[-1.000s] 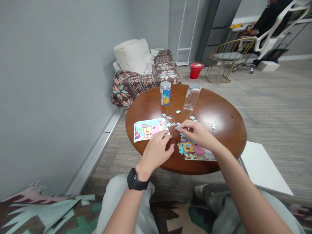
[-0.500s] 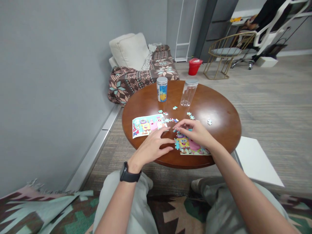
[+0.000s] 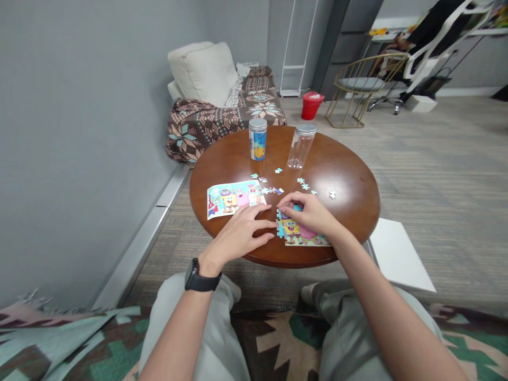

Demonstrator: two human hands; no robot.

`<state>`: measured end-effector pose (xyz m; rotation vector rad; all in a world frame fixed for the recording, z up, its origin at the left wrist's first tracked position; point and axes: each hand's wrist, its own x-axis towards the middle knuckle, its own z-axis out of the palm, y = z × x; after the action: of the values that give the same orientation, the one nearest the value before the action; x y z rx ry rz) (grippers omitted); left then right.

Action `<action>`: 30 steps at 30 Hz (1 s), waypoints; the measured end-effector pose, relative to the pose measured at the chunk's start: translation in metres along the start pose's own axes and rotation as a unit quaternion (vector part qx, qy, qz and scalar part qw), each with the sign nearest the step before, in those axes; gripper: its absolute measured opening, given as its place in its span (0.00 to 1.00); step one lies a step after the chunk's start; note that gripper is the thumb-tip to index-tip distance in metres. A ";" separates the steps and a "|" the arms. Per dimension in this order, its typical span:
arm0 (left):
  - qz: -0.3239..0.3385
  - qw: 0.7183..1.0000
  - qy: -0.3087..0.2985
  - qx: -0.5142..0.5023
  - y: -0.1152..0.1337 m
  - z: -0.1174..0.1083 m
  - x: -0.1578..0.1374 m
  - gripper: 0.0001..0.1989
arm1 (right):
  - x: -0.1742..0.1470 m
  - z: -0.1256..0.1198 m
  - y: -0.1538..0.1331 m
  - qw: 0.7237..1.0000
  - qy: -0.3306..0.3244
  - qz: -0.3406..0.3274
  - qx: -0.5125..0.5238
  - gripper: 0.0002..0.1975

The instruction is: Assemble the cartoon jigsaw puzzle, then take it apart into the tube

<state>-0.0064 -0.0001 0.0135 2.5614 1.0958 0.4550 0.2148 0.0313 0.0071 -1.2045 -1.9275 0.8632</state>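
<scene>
A partly joined jigsaw puzzle (image 3: 291, 227) with a yellow cartoon character lies near the front edge of the round wooden table (image 3: 345, 164). Over its upper part, my right hand (image 3: 309, 211) pinches a small puzzle piece at the puzzle's top left corner; the fingers hide most of it. My left hand (image 3: 244, 230), with a black watch on the wrist, rests with fingers spread at the puzzle's left edge. Left of it lies a printed picture sheet (image 3: 216, 198), its lower right corner partly behind that hand. Loose puzzle pieces (image 3: 304, 184) are scattered beyond both hands.
At the table's back stand a labelled blue jar (image 3: 257, 140) and a clear jar (image 3: 300, 148), both with silver lids. A draped sofa (image 3: 222, 116), a red bin (image 3: 312, 106) and a gold chair (image 3: 363, 87) are behind. A person sits at a far desk.
The view has shifted slightly, so everything sits a little further left. My right hand's fingertips stay at the puzzle's upper left corner, and my left hand stays beside it.
</scene>
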 end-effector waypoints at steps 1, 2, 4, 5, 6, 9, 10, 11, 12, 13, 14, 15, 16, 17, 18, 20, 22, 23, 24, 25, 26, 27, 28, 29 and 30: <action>0.000 1.000 0.000 0.000 0.000 0.000 0.000 0.13 | 0.000 0.000 0.000 1.000 -0.002 -0.001 -0.003 0.05; 0.001 1.000 0.000 -0.001 0.000 0.000 0.000 0.13 | 0.000 0.000 -0.001 1.000 -0.004 0.000 -0.006 0.05; 0.005 1.000 0.003 -0.002 0.000 0.001 0.000 0.13 | 0.000 0.000 -0.001 1.000 -0.009 0.003 -0.015 0.05; 0.006 1.000 0.004 -0.002 -0.001 0.001 -0.001 0.13 | 0.000 0.000 -0.001 1.000 -0.011 0.005 -0.020 0.05; 0.008 1.000 0.004 -0.002 -0.001 0.002 -0.001 0.13 | 0.000 0.000 -0.001 1.000 -0.014 0.006 -0.025 0.05; 0.013 1.000 0.000 -0.005 -0.003 0.002 0.000 0.13 | 0.001 0.000 0.001 0.999 -0.021 -0.005 -0.032 0.05; 0.015 1.000 -0.001 -0.006 -0.004 0.003 0.000 0.13 | 0.001 0.000 0.001 0.999 -0.021 -0.013 -0.033 0.04; 0.018 1.000 -0.001 -0.006 -0.004 0.003 0.000 0.13 | 0.001 0.000 0.002 0.999 -0.020 -0.023 -0.034 0.04; 0.020 1.000 -0.001 -0.007 -0.004 0.003 0.000 0.13 | 0.002 0.000 0.003 0.999 -0.019 -0.032 -0.036 0.04; 0.021 1.000 -0.001 -0.007 -0.004 0.003 0.000 0.13 | 0.002 0.001 0.004 0.998 -0.017 -0.040 -0.039 0.04; 0.022 1.000 0.000 -0.007 -0.004 0.003 0.001 0.13 | 0.003 0.001 0.005 0.998 -0.016 -0.046 -0.043 0.04; 0.022 1.000 0.000 -0.007 -0.004 0.002 0.001 0.13 | 0.003 0.002 0.005 0.997 -0.015 -0.050 -0.048 0.04; 0.021 1.000 -0.001 -0.007 -0.004 0.002 0.001 0.13 | 0.003 0.002 0.006 0.997 -0.015 -0.053 -0.054 0.04; 0.019 1.000 -0.001 -0.007 -0.003 0.002 0.001 0.13 | 0.004 0.003 0.007 0.997 -0.014 -0.055 -0.058 0.04; 0.018 1.000 -0.001 -0.007 -0.003 0.002 0.001 0.13 | 0.004 0.003 0.008 0.996 -0.014 -0.057 -0.062 0.04; 0.015 1.000 0.000 -0.005 -0.003 0.002 0.000 0.13 | 0.004 0.005 0.009 0.996 -0.014 -0.061 -0.067 0.04; 0.013 1.000 0.003 -0.003 -0.002 0.003 0.000 0.13 | 0.004 0.006 0.010 0.995 -0.014 -0.065 -0.070 0.04; 0.013 1.000 0.004 -0.002 -0.003 0.003 0.000 0.13 | 0.004 0.006 0.010 0.995 -0.013 -0.065 -0.070 0.03; 0.015 1.000 0.005 0.001 -0.003 0.003 0.000 0.13 | 0.004 0.006 0.009 0.996 -0.011 -0.063 -0.066 0.03; 0.019 1.000 0.008 0.004 -0.003 0.004 0.000 0.12 | 0.003 0.006 0.009 0.996 -0.006 -0.059 -0.060 0.03; 0.026 1.000 0.010 0.008 -0.002 0.004 0.000 0.12 | 0.003 0.006 0.008 0.997 0.003 -0.051 -0.049 0.04; 0.033 0.999 0.014 0.012 -0.002 0.005 0.000 0.12 | 0.003 0.006 0.006 0.998 0.015 -0.041 -0.036 0.05; 0.037 0.999 0.017 0.016 -0.002 0.005 0.000 0.13 | 0.003 0.005 0.005 0.999 0.028 -0.030 -0.020 0.07; 0.039 0.999 0.021 0.019 -0.002 0.006 0.000 0.13 | 0.002 0.004 0.003 0.999 0.044 -0.020 -0.003 0.09; 0.036 0.999 0.025 0.020 -0.001 0.006 -0.001 0.14 | 0.002 0.003 0.001 0.998 0.059 -0.012 0.014 0.10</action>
<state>-0.0050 -0.0007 0.0072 2.6454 1.0424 0.5220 0.2119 0.0330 0.0046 -1.1878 -1.8258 0.7855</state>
